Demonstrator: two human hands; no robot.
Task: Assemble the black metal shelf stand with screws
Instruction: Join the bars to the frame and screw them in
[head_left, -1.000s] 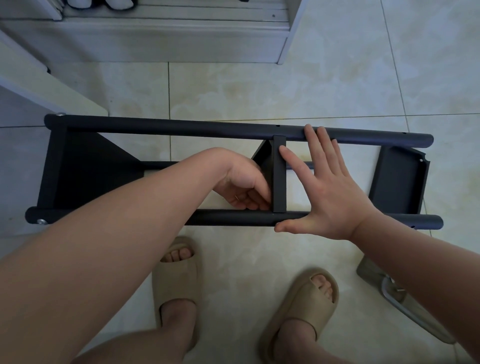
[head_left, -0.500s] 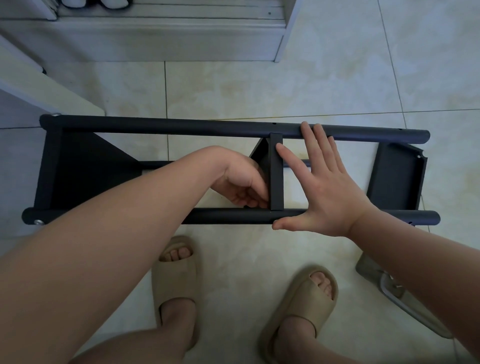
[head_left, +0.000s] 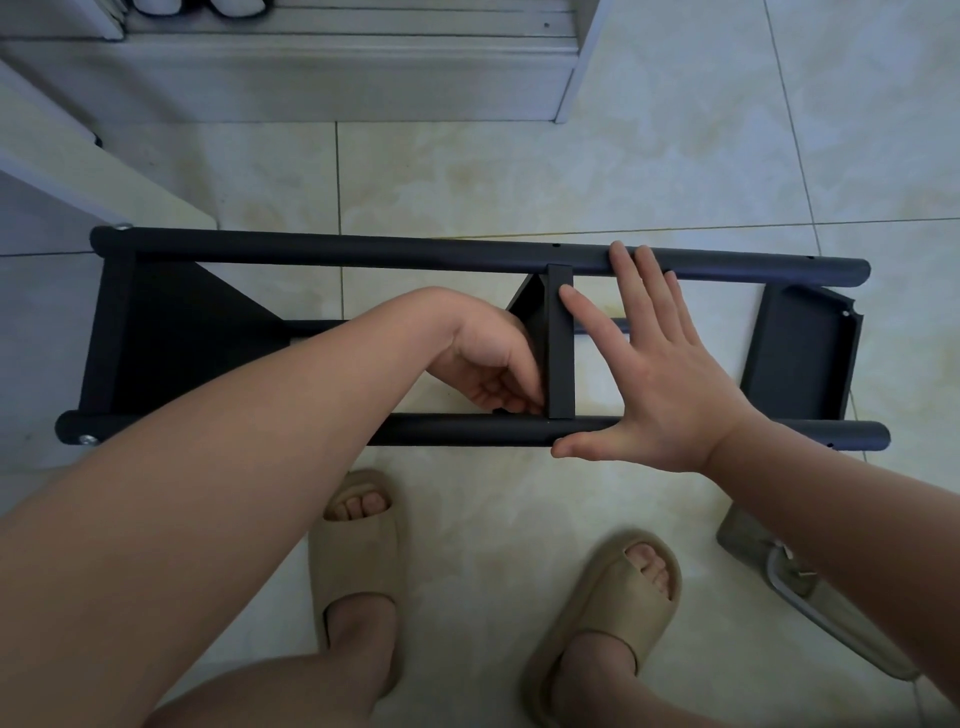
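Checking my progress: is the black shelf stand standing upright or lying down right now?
Lying down: the shelf stand has its long poles level across the floor tiles, right hand flat across them.

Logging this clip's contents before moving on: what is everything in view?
Black metal tubes: at least three, black; two parallel on top, one glimpsed below.
Black metal shelf panels: three, black; left end, middle, tilted at right end.
Silver screw heads: two, silver, tubes' left ends.
Beige foam slippers: two, beige, bottom centre, worn.
White cabinet: one, white, top.
Grey object with metal handle: one, grey, lower right, partly hidden.
Cream tiled floor: one, cream, underneath.
Left hand: fingers curled at middle panel's near end.
Right hand: flat, spanning both tubes.
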